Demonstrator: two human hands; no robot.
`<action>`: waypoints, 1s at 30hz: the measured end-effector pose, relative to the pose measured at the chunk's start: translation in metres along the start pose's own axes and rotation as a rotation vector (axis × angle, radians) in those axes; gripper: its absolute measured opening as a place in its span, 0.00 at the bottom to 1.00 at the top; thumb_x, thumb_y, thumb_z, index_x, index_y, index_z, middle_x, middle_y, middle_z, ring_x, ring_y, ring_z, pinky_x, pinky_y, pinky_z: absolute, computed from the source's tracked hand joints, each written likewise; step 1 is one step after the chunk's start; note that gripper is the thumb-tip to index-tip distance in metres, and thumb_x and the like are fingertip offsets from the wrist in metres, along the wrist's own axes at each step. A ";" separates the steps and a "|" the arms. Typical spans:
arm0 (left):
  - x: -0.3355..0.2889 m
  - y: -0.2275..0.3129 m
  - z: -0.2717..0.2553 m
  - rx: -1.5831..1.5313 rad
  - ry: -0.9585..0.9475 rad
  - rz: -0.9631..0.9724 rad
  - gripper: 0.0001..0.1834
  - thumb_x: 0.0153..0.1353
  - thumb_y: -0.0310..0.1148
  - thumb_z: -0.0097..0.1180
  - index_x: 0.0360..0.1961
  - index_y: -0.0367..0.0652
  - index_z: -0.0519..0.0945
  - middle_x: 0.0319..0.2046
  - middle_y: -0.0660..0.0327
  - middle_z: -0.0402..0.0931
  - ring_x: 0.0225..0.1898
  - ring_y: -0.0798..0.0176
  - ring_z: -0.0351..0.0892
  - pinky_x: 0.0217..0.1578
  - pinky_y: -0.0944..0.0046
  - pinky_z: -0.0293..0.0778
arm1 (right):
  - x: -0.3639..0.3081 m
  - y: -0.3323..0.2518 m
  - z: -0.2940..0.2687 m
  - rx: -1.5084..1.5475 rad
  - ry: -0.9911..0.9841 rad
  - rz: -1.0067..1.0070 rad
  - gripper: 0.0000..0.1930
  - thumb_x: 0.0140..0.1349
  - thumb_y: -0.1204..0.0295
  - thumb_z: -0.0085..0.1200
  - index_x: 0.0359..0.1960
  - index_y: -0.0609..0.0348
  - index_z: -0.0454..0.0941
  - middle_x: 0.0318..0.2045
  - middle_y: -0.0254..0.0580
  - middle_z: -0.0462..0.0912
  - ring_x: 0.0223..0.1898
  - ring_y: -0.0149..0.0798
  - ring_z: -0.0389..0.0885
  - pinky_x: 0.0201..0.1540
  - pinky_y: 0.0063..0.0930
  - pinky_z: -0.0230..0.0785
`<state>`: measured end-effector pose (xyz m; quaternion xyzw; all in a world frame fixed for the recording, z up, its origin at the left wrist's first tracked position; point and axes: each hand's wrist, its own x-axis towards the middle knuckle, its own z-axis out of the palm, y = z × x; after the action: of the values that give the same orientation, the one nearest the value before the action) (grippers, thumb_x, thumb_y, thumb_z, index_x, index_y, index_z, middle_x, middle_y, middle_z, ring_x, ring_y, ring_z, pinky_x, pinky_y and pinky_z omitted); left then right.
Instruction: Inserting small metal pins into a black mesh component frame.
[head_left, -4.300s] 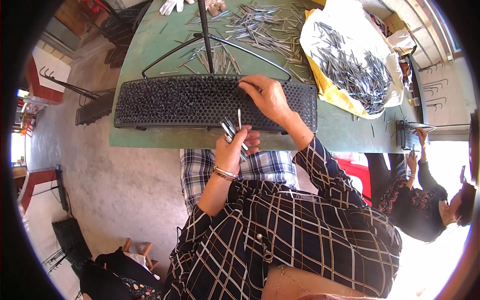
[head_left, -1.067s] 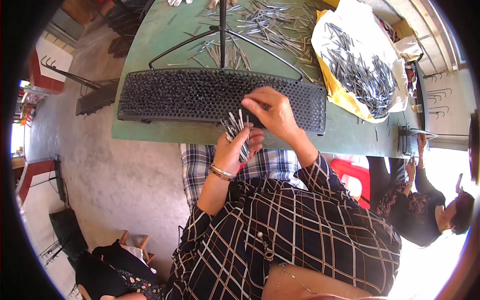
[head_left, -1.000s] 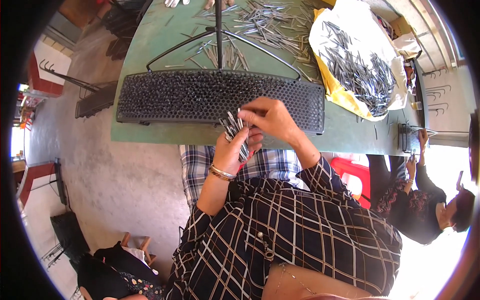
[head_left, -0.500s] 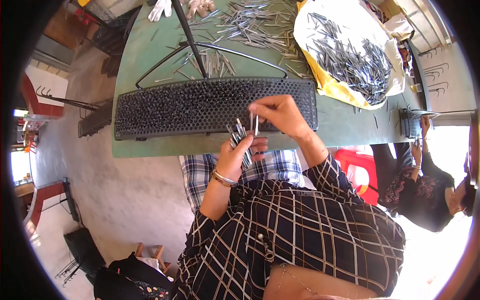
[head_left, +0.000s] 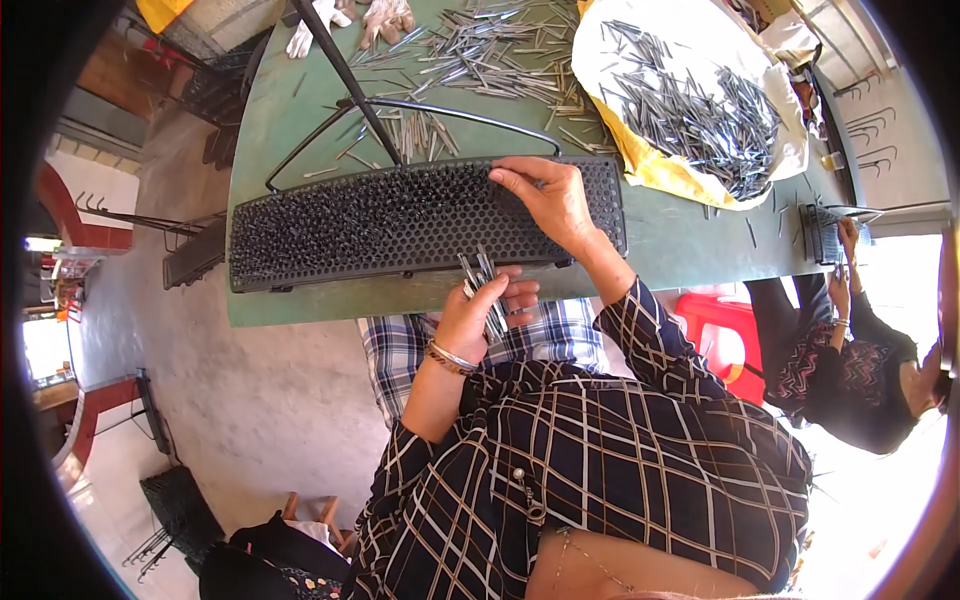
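A long black rack (head_left: 590, 215) full of round holes lies along the near edge of the green table. Its left and middle holes are crowded with dark upright tips; the right part shows bare holes. My left hand (head_left: 468, 312), just in front of the rack's near edge, is closed round a bundle of thin metal strips (head_left: 480, 270), their ends sticking up. Over the rack's upper middle, my right hand (head_left: 552, 200) has thumb and forefinger pinched together against the holes. Whatever lies in that pinch is hidden.
Loose metal strips (head_left: 490, 50) are spread over the far table. A white and yellow sack (head_left: 650, 180) with many more lies at the right. A black metal frame (head_left: 470, 108) rises behind the rack. Pale gloves (head_left: 385, 20) lie far left. A co-worker (head_left: 850, 370) sits right, beside a red stool (head_left: 715, 325).
My right hand has moved from above the left hand's bundle up and slightly left onto the rack; the strip at its fingers no longer shows. My left hand stays nearly in place.
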<state>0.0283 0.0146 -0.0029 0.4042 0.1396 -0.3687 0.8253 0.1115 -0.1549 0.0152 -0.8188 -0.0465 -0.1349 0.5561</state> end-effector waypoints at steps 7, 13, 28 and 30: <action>0.004 -0.002 -0.010 -0.047 -0.002 -0.002 0.17 0.64 0.33 0.49 0.50 0.34 0.70 0.42 0.45 0.77 0.40 0.55 0.81 0.36 0.59 0.81 | 0.001 0.001 -0.001 -0.069 0.006 -0.134 0.09 0.54 0.70 0.62 0.35 0.59 0.83 0.31 0.42 0.84 0.33 0.33 0.82 0.36 0.24 0.72; 0.001 0.000 -0.003 0.082 -0.010 -0.016 0.17 0.64 0.31 0.48 0.51 0.34 0.70 0.42 0.45 0.77 0.40 0.55 0.81 0.36 0.59 0.81 | 0.002 0.009 0.000 -0.182 -0.040 -0.341 0.09 0.53 0.70 0.62 0.35 0.57 0.83 0.31 0.41 0.84 0.33 0.40 0.81 0.41 0.30 0.72; 0.001 -0.001 -0.005 0.038 -0.020 -0.007 0.16 0.65 0.32 0.48 0.50 0.33 0.71 0.41 0.47 0.78 0.39 0.57 0.81 0.34 0.60 0.81 | -0.012 0.018 0.010 -0.323 0.085 -0.415 0.08 0.51 0.73 0.61 0.34 0.57 0.83 0.37 0.38 0.79 0.35 0.39 0.77 0.40 0.31 0.70; 0.001 -0.001 -0.002 0.052 -0.018 -0.002 0.16 0.65 0.32 0.48 0.50 0.32 0.70 0.41 0.46 0.78 0.39 0.56 0.81 0.34 0.60 0.81 | -0.012 0.019 0.008 -0.317 0.083 -0.427 0.08 0.51 0.73 0.61 0.34 0.58 0.82 0.37 0.38 0.79 0.35 0.39 0.77 0.40 0.31 0.70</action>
<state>0.0284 0.0151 -0.0057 0.4220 0.1229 -0.3768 0.8154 0.1054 -0.1534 -0.0078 -0.8611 -0.1735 -0.2881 0.3813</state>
